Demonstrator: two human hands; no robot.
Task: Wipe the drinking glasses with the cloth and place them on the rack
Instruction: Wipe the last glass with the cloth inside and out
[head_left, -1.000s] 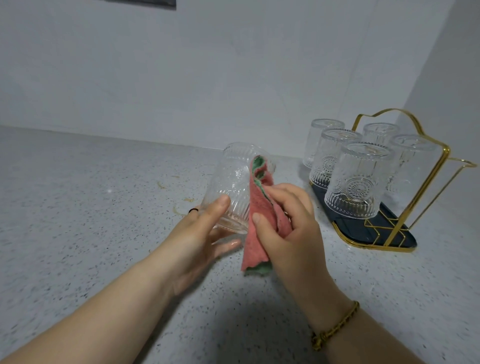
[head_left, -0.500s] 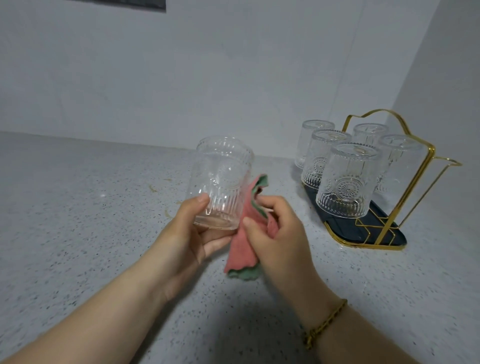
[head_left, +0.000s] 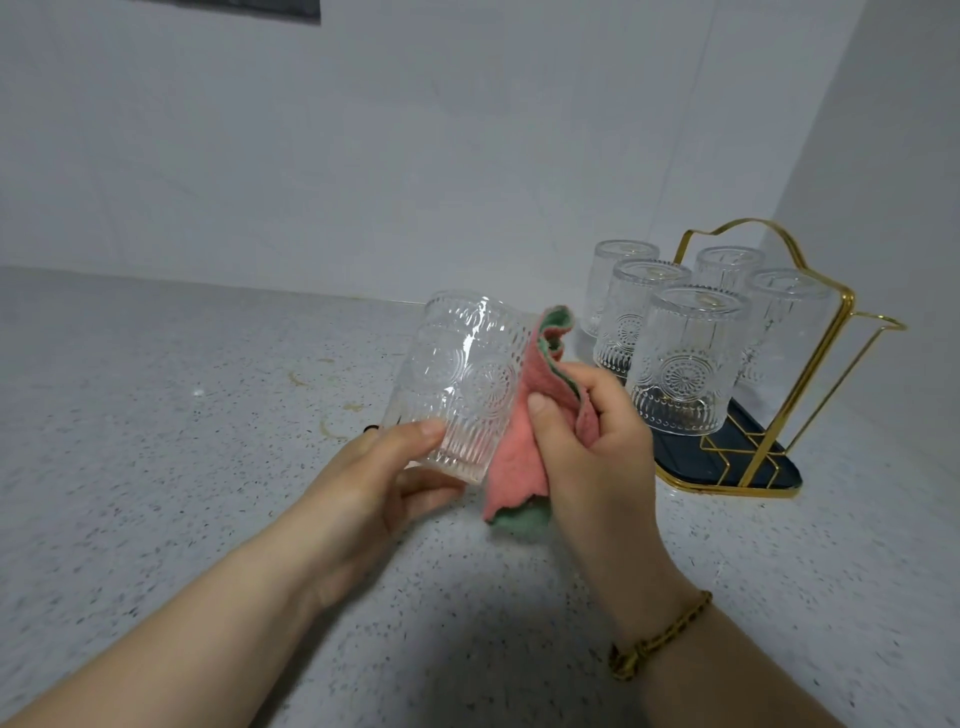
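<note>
My left hand (head_left: 363, 483) grips a clear embossed drinking glass (head_left: 462, 374) by its base, held above the counter and leaning slightly to the right. Against the glass's right side lies a pink and green cloth (head_left: 524, 441), gripped by my right hand (head_left: 592, 441). To the right stands the gold wire rack (head_left: 810, 374) on its dark tray (head_left: 727, 467). Several identical glasses (head_left: 685, 364) sit upside down on it.
A speckled grey counter (head_left: 156, 441) runs to white walls at the back and on the right, and the rack sits in that corner. Faint yellowish stains (head_left: 332, 415) mark the counter behind the held glass.
The cloth has come out of the glass's mouth and now lies against its outer right side. The glass has turned from lying tilted to nearly upright in my left hand.
</note>
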